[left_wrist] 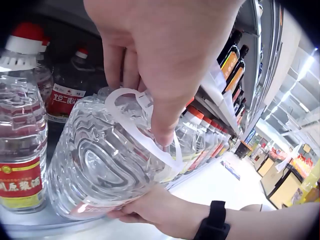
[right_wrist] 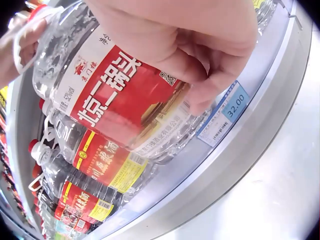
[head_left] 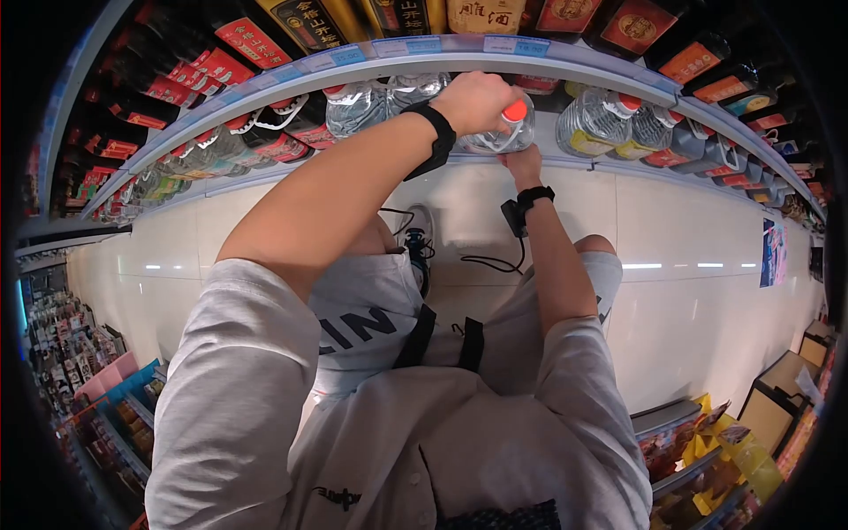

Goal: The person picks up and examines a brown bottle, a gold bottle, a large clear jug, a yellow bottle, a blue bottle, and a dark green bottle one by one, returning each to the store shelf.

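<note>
The head view is showing the left hand (head_left: 477, 102) curling round the handle and neck of a large clear bottle (head_left: 523, 134) while the right hand (head_left: 522, 162) is gripping its lower end, tilting it at the front edge of the lower shelf (head_left: 565, 162), beside other bottles (head_left: 594, 124). The person seems to be shifting the bottle at the shelf edge, so the next move is probably calling for firm support at the base and care around its neighbours.

Jug (left_wrist: 100, 160) at edge of lower shelf (right_wrist: 187, 197), btwn other jugs (head_left: 594, 124); btls (head_left: 254, 42) on upper shelf (head_left: 389, 55)
</note>
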`<state>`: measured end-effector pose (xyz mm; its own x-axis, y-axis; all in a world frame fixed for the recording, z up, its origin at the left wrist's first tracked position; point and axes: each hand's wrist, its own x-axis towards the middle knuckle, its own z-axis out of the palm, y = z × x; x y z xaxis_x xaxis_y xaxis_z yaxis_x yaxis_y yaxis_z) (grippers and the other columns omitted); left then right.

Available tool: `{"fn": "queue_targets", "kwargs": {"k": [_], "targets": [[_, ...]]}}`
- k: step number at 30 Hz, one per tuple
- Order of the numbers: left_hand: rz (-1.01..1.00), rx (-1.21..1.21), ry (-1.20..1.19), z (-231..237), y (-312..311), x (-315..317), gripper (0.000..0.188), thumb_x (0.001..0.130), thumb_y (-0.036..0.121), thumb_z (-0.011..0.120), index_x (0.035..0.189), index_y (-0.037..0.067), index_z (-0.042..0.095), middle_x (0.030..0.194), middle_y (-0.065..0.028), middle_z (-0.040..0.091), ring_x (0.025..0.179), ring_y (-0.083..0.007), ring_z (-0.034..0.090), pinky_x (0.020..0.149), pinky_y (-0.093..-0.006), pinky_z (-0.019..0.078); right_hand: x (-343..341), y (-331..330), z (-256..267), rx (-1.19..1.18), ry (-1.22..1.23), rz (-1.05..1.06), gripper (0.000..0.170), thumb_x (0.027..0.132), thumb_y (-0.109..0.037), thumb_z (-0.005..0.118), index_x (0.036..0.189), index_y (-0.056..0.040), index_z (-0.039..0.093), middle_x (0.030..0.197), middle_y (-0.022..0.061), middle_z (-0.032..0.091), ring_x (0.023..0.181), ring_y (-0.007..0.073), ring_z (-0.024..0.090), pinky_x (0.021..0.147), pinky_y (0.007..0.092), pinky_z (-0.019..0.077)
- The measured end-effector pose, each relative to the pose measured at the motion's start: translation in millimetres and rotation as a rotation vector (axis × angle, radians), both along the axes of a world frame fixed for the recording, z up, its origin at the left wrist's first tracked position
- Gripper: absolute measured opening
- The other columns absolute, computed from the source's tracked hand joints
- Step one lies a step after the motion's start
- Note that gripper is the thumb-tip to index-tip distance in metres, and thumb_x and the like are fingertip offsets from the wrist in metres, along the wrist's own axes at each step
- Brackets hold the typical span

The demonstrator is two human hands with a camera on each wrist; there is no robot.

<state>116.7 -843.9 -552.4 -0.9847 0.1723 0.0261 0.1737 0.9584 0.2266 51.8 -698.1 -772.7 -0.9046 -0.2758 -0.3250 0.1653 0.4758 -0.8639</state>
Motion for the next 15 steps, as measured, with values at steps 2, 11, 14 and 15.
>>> {"fn": "queue_targets", "kwargs": {"k": [2, 11, 14, 15], "targets": [[0.025, -0.017, -0.038, -4.4, -2.4, -1.9, 0.052, 0.072, 0.034, 0.080, 0.115, 0.010, 0.062, 0.095, -0.0129, 0.070, 0.094, -0.0353, 0.065, 0.081, -0.0455, 0.0516, 1.2, 0.1, 2.6, -0.049, -0.016, -0.010, 0.011, 0.081, -0.004, 0.062, 0.088, -0.0014, 0.070, 0.071, 0.0079, 0.072, 0.062, 0.0158, 0.070, 0.059, 0.0310, 0.0536], [0.163, 0.052, -0.103, -12.3, -9.2, -3.7, 0.050, 0.076, 0.026, 0.078, 0.120, 0.011, 0.061, 0.107, -0.0154, 0.068, 0.103, -0.0368, 0.063, 0.089, -0.0455, 0.0497, 5.5, -4.7, 10.3, -0.243, -0.059, 0.019, 0.030, 0.082, -0.003, 0.060, 0.112, -0.0005, 0.064, 0.084, 0.0103, 0.072, 0.063, 0.0160, 0.069, 0.059, 0.0295, 0.0539], [0.226, 0.133, -0.058, -20.8, -19.1, -7.8, 0.050, 0.079, 0.027, 0.075, 0.123, 0.010, 0.059, 0.115, -0.0172, 0.065, 0.108, -0.0373, 0.060, 0.093, -0.0439, 0.0480, 10.6, -4.0, 16.5, -0.228, -0.033, 0.088, 0.046, 0.082, -0.009, 0.065, 0.126, 0.0001, 0.056, 0.096, 0.0133, 0.071, 0.065, 0.0190, 0.070, 0.059, 0.0292, 0.0559], [0.252, 0.124, -0.064, -20.5, -19.9, -8.5, 0.051, 0.080, 0.029, 0.074, 0.125, 0.009, 0.059, 0.118, -0.0183, 0.064, 0.110, -0.0374, 0.059, 0.094, -0.0433, 0.0472, 13.2, -2.5, 21.4, -0.231, -0.020, 0.115, 0.056, 0.082, -0.013, 0.068, 0.134, 0.0000, 0.051, 0.102, 0.0146, 0.070, 0.068, 0.0208, 0.071, 0.060, 0.0294, 0.0571]]}}
